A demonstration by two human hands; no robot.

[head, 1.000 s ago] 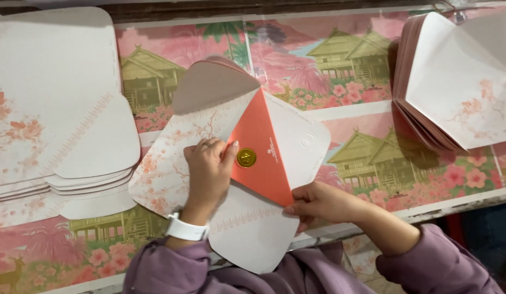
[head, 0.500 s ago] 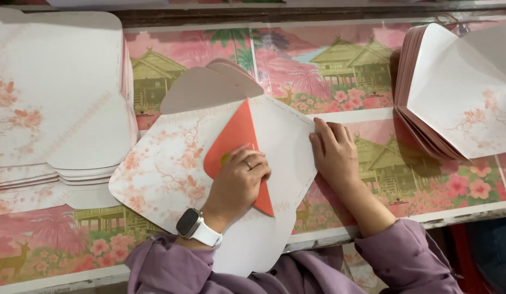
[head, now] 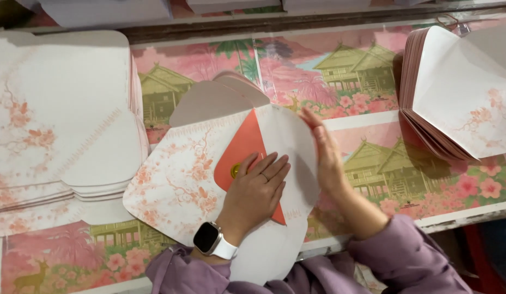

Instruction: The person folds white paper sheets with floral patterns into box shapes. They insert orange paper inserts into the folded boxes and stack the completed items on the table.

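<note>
Now, envelope (head: 176, 185): flat on desk (head: 373, 98), long axis running 10 to 4 o'clock.
Left grip (head: 258, 188): fingers spread, palm flat on orange flap (head: 244, 144).
Right grip (head: 326, 152): open, edge-on, touching white flap (head: 288, 136) at 3 o'clock.
Nearer: both touching.

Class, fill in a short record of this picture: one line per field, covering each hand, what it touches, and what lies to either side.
Left hand: flat, palm down, on the orange panel with a gold round seal
Right hand: on edge, pressing the white side flap
Workpiece: unfolded floral envelope blank, top flap open
Wrist: white smartwatch
Sleeves: purple
Left side: stack of flat blanks
Right side: fanned pile of folded envelopes
Surface: printed sheets showing houses and flowers
</note>
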